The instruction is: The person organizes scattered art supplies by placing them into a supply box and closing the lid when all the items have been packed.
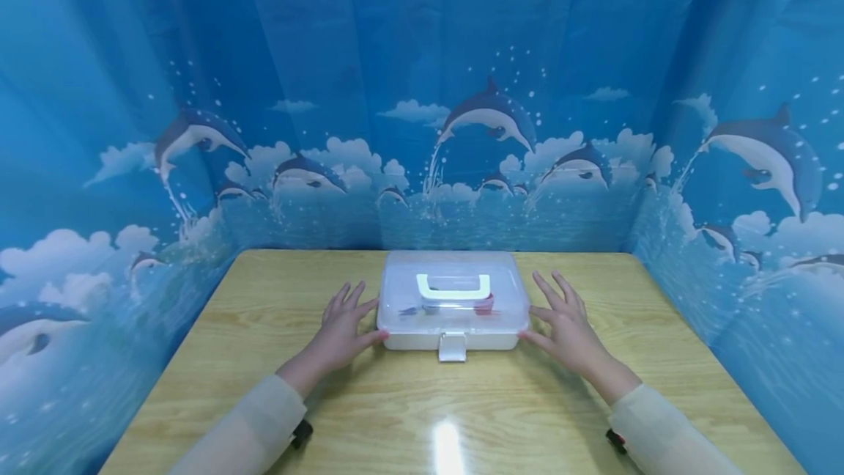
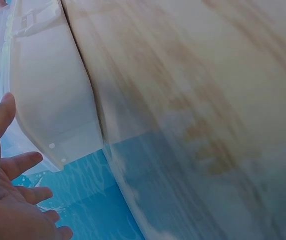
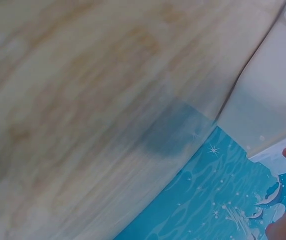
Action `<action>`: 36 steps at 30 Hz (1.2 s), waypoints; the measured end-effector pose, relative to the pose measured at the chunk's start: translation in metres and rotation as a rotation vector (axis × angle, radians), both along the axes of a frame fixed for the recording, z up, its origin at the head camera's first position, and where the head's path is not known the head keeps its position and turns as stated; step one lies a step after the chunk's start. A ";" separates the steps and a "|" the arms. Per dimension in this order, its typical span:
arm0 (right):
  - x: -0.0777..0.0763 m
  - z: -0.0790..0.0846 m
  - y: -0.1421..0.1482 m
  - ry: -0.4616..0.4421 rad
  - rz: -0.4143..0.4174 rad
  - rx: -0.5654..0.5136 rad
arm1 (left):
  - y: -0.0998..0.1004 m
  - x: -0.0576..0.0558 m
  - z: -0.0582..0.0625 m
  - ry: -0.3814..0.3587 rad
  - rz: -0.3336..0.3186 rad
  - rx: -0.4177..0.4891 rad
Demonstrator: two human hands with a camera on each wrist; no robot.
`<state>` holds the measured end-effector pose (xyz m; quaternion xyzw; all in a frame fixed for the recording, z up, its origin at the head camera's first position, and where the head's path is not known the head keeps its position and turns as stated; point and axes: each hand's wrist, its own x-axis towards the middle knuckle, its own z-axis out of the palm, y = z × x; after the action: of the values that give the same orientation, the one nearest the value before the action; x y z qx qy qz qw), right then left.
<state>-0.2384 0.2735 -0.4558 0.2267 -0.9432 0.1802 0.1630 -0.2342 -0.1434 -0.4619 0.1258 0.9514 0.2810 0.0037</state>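
A white plastic storage box with a clear lid stands on the table near its back edge. On the lid is a white handle, and a latch juts out at the front. Small blue and red items show dimly through the lid. My left hand is at the box's left side, fingers spread, thumb and index finger at its wall. At the right side my right hand mirrors it with spread fingers. The left wrist view shows the box beside the left thumb and fingers.
The wood-grain table reaches toward me on both sides of the box. A blue curtain printed with dolphins hangs close behind the table and along both sides.
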 end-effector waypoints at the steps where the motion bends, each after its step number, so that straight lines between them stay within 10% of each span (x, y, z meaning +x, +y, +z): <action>1: 0.000 0.000 0.000 0.002 0.000 0.001 | 0.000 0.000 0.000 0.002 -0.002 -0.001; 36: 0.003 0.002 0.001 -0.003 0.001 -0.014 | 0.001 0.001 0.003 -0.007 0.001 -0.010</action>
<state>-0.2356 0.2744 -0.4539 0.2255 -0.9421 0.1873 0.1629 -0.2329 -0.1422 -0.4591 0.1242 0.9528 0.2769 0.0076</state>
